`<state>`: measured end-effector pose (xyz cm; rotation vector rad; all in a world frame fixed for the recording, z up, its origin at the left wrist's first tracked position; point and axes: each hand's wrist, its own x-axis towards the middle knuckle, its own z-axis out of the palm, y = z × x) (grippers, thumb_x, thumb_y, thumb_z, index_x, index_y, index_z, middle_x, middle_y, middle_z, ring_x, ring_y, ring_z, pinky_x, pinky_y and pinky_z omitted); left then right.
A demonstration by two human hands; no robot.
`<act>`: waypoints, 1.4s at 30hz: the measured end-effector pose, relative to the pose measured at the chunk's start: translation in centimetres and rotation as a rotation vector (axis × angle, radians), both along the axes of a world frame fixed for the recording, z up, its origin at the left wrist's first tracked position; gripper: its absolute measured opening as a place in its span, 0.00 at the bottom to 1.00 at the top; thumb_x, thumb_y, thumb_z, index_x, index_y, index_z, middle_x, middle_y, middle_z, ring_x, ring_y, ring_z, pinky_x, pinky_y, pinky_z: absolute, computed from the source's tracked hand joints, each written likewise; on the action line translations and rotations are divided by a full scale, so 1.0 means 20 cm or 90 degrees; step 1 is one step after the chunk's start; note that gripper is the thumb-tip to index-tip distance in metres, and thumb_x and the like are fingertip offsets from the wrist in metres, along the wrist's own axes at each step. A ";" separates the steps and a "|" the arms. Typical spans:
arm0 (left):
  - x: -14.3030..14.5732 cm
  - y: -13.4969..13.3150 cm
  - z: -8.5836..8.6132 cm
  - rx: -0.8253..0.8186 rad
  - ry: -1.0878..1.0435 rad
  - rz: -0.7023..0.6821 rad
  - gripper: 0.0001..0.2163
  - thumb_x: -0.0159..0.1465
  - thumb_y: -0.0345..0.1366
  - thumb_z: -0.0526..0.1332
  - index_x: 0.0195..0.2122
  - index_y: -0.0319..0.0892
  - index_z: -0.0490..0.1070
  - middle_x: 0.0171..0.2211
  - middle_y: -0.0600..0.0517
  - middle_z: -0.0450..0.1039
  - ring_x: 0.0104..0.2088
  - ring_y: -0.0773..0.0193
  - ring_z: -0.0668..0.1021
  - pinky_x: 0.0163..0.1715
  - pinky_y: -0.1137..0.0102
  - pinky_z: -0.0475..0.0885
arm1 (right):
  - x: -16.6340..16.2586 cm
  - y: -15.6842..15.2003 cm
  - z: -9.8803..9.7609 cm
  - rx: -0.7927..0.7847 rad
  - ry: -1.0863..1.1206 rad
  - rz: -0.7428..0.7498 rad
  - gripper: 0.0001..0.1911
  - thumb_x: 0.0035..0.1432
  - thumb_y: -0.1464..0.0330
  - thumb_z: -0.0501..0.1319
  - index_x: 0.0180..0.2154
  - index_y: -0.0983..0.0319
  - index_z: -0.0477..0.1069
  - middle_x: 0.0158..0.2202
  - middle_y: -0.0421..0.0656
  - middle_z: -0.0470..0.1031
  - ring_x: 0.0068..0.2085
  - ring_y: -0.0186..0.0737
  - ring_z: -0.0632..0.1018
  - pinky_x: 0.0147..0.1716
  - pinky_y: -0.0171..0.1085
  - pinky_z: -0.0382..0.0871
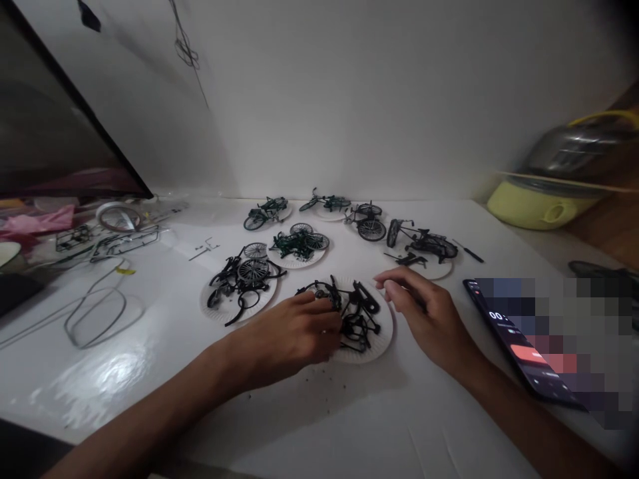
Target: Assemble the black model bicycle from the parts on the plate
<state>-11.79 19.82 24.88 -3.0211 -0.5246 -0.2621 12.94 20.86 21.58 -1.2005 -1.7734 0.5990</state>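
Note:
My left hand (294,332) reaches over a white paper plate (382,342), its fingers pressed among a heap of black model bicycle parts (359,319). What those fingers hold is hidden. My right hand (419,313) hovers at the plate's right side, fingers curled and nothing visible in them. Several more paper plates stand beyond, one with a dismantled black bicycle model (244,283) and one with a dark green bicycle model (297,245).
A phone (519,339) lies right of my hands, and a small black screwdriver (469,251) sits behind it. Plastic parts frames (124,243) and a wire loop (94,313) lie left. A monitor (50,113) stands at far left, and a yellow-green appliance (539,209) stands at right.

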 end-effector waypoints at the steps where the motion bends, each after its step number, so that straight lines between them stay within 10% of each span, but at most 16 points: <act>1: 0.00 0.00 0.00 -0.001 0.000 -0.005 0.11 0.72 0.29 0.56 0.30 0.39 0.68 0.36 0.51 0.71 0.37 0.61 0.70 0.37 0.64 0.62 | 0.00 0.00 0.00 -0.002 0.001 -0.001 0.10 0.67 0.61 0.56 0.40 0.58 0.74 0.38 0.41 0.78 0.39 0.40 0.77 0.39 0.38 0.68; 21: -0.01 0.00 -0.04 -0.058 0.011 0.116 0.07 0.70 0.36 0.60 0.35 0.41 0.67 0.36 0.53 0.71 0.37 0.60 0.73 0.38 0.65 0.63 | 0.00 0.00 0.00 -0.007 0.005 0.017 0.10 0.68 0.61 0.56 0.41 0.58 0.73 0.40 0.42 0.77 0.41 0.41 0.77 0.42 0.38 0.68; 33: -0.04 -0.02 0.01 -0.049 0.091 0.120 0.12 0.66 0.18 0.53 0.41 0.40 0.69 0.40 0.52 0.71 0.39 0.59 0.73 0.42 0.62 0.65 | 0.00 -0.01 0.01 -0.011 0.003 0.031 0.10 0.68 0.62 0.55 0.40 0.58 0.73 0.40 0.41 0.77 0.42 0.41 0.76 0.42 0.38 0.68; 42: 0.01 -0.03 -0.01 -0.048 0.030 0.126 0.02 0.68 0.33 0.61 0.39 0.40 0.70 0.41 0.50 0.71 0.39 0.59 0.73 0.39 0.63 0.68 | -0.01 0.00 0.01 -0.013 -0.001 0.024 0.10 0.68 0.61 0.55 0.40 0.58 0.73 0.39 0.41 0.76 0.41 0.40 0.76 0.42 0.38 0.68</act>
